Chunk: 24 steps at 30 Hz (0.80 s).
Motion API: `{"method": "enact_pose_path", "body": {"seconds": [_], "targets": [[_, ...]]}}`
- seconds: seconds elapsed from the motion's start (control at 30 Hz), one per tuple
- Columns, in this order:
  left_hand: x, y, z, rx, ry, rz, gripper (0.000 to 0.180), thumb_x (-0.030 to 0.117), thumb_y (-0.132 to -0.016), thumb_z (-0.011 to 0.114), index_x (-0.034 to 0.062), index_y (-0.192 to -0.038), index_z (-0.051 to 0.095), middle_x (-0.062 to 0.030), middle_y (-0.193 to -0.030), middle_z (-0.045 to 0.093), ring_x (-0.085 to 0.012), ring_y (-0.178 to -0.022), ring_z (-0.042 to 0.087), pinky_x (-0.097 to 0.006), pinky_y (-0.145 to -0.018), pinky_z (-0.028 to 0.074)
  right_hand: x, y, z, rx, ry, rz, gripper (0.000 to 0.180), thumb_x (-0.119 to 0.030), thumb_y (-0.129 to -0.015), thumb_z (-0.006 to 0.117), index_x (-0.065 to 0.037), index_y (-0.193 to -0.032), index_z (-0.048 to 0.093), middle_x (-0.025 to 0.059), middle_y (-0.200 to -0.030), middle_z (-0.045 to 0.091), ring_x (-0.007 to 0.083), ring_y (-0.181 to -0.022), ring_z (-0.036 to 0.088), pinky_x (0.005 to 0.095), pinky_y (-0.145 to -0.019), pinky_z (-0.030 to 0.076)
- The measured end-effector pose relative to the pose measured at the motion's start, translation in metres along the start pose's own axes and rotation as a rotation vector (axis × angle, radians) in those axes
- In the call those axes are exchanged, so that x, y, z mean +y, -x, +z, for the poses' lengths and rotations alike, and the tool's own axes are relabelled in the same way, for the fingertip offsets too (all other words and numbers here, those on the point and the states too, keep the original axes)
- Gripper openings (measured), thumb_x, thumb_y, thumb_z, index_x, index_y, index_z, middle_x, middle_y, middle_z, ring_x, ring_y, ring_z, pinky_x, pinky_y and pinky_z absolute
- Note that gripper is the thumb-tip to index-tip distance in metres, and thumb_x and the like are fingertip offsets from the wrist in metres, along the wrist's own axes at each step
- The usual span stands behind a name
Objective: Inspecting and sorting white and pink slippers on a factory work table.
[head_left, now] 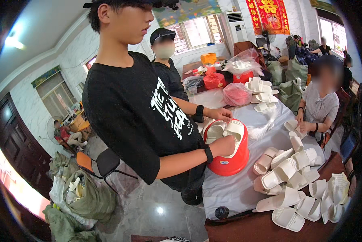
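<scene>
Neither of my hands shows in the head view. At the table, a standing co-worker in a black T-shirt has both hands at a red plastic stool (228, 163), which carries white slippers (234, 130) on its top. The co-worker's near hand (224, 146) is closed at the edge of one slipper; its fingertips are partly hidden. Their far hand (219, 114) rests by the slippers' far end. Many white slippers (283, 172) lie heaped at the table's near right. A seated person across the table holds a slipper (292, 126).
Grey-white cloth (225, 197) covers part of the table. Red plastic bags (237, 94) and more slippers (261, 86) lie farther back. An orange and black chair (102, 163) and stuffed green sacks (82, 193) stand on the left floor. Another hand (352, 185) shows at the right rim.
</scene>
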State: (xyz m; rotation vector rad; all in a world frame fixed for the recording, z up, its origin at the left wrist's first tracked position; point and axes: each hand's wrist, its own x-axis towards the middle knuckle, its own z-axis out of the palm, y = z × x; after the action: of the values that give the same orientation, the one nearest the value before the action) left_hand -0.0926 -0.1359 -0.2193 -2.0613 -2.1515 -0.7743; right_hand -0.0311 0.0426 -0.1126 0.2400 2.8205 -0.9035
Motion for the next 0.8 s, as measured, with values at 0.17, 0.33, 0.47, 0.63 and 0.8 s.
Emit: {"method": "enact_pose_path", "body": {"seconds": [0.17,0.33,0.47,0.63,0.8], "targets": [[0.001,0.001,0.006,0.060,0.037,0.028,0.035,0.032,-0.085,0.045,0.0232,-0.117,0.055,-0.0036,-0.134,0.049,-0.0271,-0.127,0.039,-0.047,-0.097,0.032,0.002,0.003,0.006,0.020,0.006,0.022,0.023,-0.020,-0.091,0.059,0.001,-0.100,0.058,0.0238,-0.088,0.061,0.0392,-0.081,0.061,0.0437,-0.070,0.050],[0.003,0.004,0.002,0.052,-0.022,0.006,0.033,0.030,-0.087,0.043,0.0246,-0.117,0.056,-0.0025,-0.136,0.048,-0.0257,-0.127,0.040,-0.047,-0.099,0.031,0.007,-0.002,0.011,0.021,0.001,0.004,0.023,-0.020,-0.092,0.059,0.001,-0.101,0.058,0.0239,-0.089,0.061,0.0394,-0.082,0.061,0.0437,-0.071,0.050],[0.005,0.004,0.007,0.111,-0.105,-0.020,0.035,0.029,-0.091,0.040,0.0215,-0.123,0.054,-0.0023,-0.139,0.047,-0.0245,-0.128,0.039,-0.047,-0.103,0.029,0.009,0.001,0.015,0.041,-0.007,0.017,0.023,-0.020,-0.092,0.059,0.001,-0.101,0.058,0.0240,-0.090,0.061,0.0396,-0.082,0.061,0.0438,-0.072,0.050],[0.004,-0.003,-0.002,-0.140,0.052,0.000,0.039,0.029,-0.094,0.037,0.0200,-0.129,0.050,-0.0035,-0.137,0.048,-0.0246,-0.128,0.039,-0.047,-0.103,0.030,0.013,0.007,0.017,0.055,-0.010,0.022,0.023,-0.019,-0.092,0.058,0.001,-0.102,0.058,0.0241,-0.092,0.061,0.0397,-0.083,0.061,0.0438,-0.072,0.050],[0.001,-0.001,-0.003,-0.055,0.083,0.022,0.039,0.028,-0.093,0.037,0.0201,-0.130,0.049,-0.0042,-0.135,0.049,-0.0257,-0.127,0.040,-0.047,-0.103,0.030,0.017,0.011,0.018,0.085,-0.017,0.028,0.023,-0.019,-0.092,0.058,0.002,-0.102,0.058,0.0242,-0.093,0.062,0.0399,-0.084,0.061,0.0439,-0.073,0.050]]}}
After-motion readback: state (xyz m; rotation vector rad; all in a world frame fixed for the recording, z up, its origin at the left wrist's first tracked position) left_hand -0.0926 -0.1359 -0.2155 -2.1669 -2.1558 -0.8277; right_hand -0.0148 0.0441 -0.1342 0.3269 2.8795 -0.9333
